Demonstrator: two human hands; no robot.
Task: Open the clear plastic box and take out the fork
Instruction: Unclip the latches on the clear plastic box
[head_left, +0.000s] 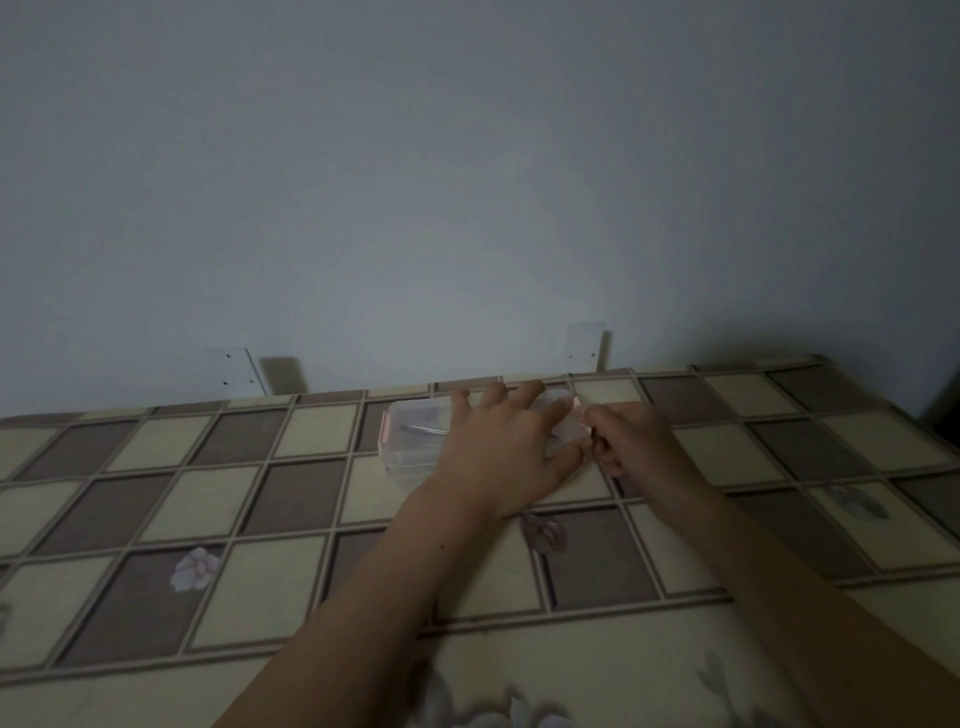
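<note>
A clear plastic box (415, 441) is seen lying on a tabletop (260, 519) covered with a checked cloth of brown and cream squares, close to the far edge where the cloth meets a pale wall (467, 182). The lid appears to be on the box. A pink latch (383, 432) is visible on the end of the box well to the left of both hands, and a second pink latch (575, 401) shows at the other end, between the two hands.

The left hand (501, 447) is laid flat on top of the lid, fingers spread wide and reaching toward the wall, so that the right half of the box is covered by it. The right hand (631, 441) is held just beside the right end of the box, its fingers curled in and drawn together at that latch; whether the latch is actually being pinched cannot be told in the dim, soft picture.

Through the lid, just to the left of the left hand, a thin metal handle of a fork (423, 429) can be made out inside the box; its prongs are hidden under the hand.

Printed flowers (195, 569) are scattered over the cloth nearer than the hands. Two pale plates (234, 371) are fixed to the wall beyond the tabletop.
</note>
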